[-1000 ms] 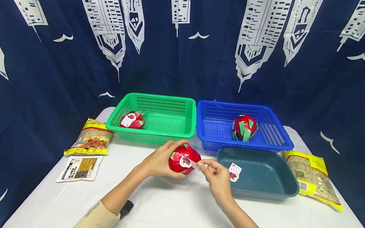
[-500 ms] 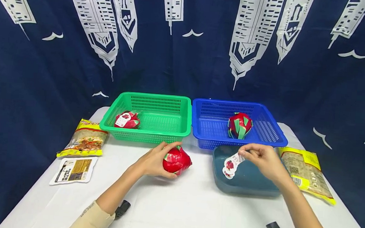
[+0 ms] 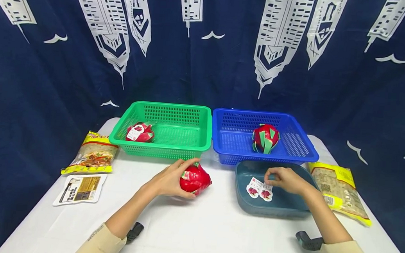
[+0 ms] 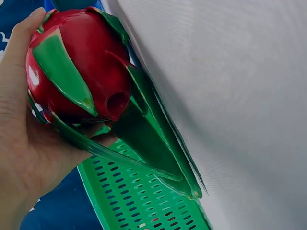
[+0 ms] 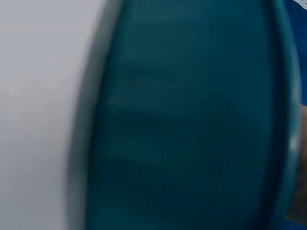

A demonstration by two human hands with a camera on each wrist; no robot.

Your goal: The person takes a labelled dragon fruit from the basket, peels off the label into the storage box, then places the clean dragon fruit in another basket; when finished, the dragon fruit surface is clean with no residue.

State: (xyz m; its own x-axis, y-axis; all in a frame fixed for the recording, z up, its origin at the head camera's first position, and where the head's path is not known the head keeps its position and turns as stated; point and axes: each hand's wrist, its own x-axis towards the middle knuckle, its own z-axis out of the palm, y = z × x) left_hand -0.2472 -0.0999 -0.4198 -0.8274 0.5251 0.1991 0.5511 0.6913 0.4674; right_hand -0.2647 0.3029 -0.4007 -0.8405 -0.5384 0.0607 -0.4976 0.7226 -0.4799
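My left hand [image 3: 170, 180] curls round a red dragon fruit [image 3: 195, 179] above the white table. In the left wrist view, the palm and thumb [image 4: 19, 110] lie against the fruit [image 4: 81, 67], whose green leaves point down. My right hand [image 3: 287, 180] reaches into the dark teal tub [image 3: 299, 205], finger and thumb tips bent together at the upper end of a fruit-printed label [image 3: 266, 192]; whether they still pinch it I cannot tell. A second label [image 3: 253, 188] lies beside it. The right wrist view shows the tub [image 5: 192, 105] blurred, with part of a hand [image 5: 301, 167] at the edge.
Behind are a green basket [image 3: 166, 146] with a labelled dragon fruit [image 3: 140, 132] and a blue basket [image 3: 228, 155] with another fruit [image 3: 266, 138]. A yellow bag [image 3: 93, 152] and flat packet [image 3: 81, 189] lie left; another bag [image 3: 340, 191] lies right of the tub.
The label came off the fruit in my left hand; my right hand carried it rightward and lowered it into the tub beside the other label. My left hand keeps its hold.
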